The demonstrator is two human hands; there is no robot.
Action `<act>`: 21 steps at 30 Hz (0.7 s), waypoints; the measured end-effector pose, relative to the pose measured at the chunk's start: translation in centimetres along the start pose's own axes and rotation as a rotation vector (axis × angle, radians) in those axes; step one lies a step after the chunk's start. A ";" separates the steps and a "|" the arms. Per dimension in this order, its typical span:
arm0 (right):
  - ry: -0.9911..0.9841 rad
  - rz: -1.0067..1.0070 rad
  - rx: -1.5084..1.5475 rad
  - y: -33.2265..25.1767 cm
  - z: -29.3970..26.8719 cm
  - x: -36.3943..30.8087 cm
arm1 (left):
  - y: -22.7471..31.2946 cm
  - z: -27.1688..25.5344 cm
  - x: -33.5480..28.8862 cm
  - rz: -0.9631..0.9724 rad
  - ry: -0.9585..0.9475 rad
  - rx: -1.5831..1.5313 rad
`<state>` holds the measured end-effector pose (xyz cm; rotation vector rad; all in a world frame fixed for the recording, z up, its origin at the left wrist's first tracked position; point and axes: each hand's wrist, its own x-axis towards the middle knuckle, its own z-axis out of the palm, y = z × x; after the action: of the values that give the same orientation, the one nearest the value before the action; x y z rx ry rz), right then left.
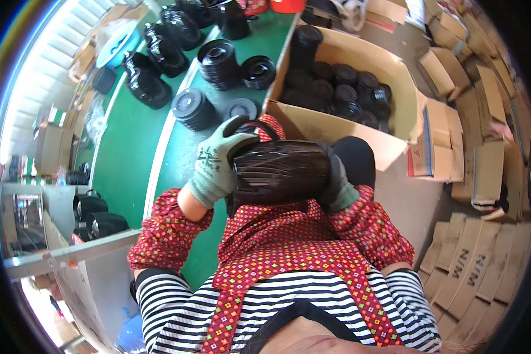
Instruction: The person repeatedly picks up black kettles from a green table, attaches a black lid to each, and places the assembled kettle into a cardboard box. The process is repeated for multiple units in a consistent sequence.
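Across my lap lies a glossy black plastic jug (283, 172) on its side, with a curved handle on its far side. My left hand (215, 162), in a grey-green glove, grips its left end, with the thumb and fingers near the handle. At the other end my right hand (340, 184), gloved too, holds the jug; its fingers are partly hidden. Just beyond my left hand on the green bench (121, 150) are a stack of flat black round lids (193, 110) and a single black disc (241, 110).
Further back stand stacked black rings (218, 64) and several glossy black jugs (147, 79). An open cardboard box (312, 121) of black round parts stands at the bench's right. Flattened cartons (469, 265) and open boxes (445, 74) line the right side. A blue basin (118, 44) sits far left.
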<state>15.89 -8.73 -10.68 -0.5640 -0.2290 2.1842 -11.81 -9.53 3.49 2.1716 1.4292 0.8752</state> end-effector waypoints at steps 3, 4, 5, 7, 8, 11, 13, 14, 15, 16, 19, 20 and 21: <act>0.022 -0.198 -0.399 -1.8 3.8 -1.7 | -3.1 1.4 -2.7 -0.066 -0.004 -0.346; -0.052 -0.328 -0.612 -2.5 5.3 -3.0 | -4.6 2.2 -4.5 -0.184 -0.051 -0.582; -0.106 -0.476 -0.811 -3.3 6.8 -4.2 | -7.7 5.0 -6.9 -0.207 -0.092 -0.715; -0.345 -0.670 -1.200 -4.9 9.1 -5.6 | -8.3 8.1 -8.2 -0.303 -0.225 -0.848; -0.458 -0.778 -1.365 -5.7 10.1 -6.1 | -7.1 8.8 -7.9 -0.313 -0.278 -0.889; -0.737 -0.919 -1.603 -7.0 12.0 -5.7 | -5.2 10.4 -7.9 -0.221 -0.343 -1.077; -0.667 -0.953 -1.619 -6.6 12.0 -5.6 | -5.0 10.7 -8.0 -0.271 -0.348 -1.221; -0.635 -0.969 -1.626 -6.4 12.1 -5.5 | -5.0 11.0 -7.9 -0.313 -0.344 -1.260; -0.616 -1.008 -1.621 -6.5 12.3 -5.5 | -5.0 11.0 -7.7 -0.342 -0.336 -1.288; -0.596 -1.043 -1.614 -6.5 12.5 -5.6 | -5.0 11.0 -7.6 -0.361 -0.329 -1.296; -0.444 -1.035 -1.455 -5.5 11.5 -5.1 | -5.8 9.8 -7.0 -0.378 -0.300 -1.318; -0.381 -1.004 -1.345 -4.9 11.0 -4.8 | -6.2 9.4 -6.7 -0.381 -0.283 -1.328; -0.322 -0.973 -1.226 -4.2 10.4 -4.5 | -6.6 9.0 -6.7 -0.393 -0.261 -1.348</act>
<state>16.37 -9.23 1.37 -0.5332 -1.6723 0.9656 -11.98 -12.92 -9.08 0.8956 0.6753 0.9262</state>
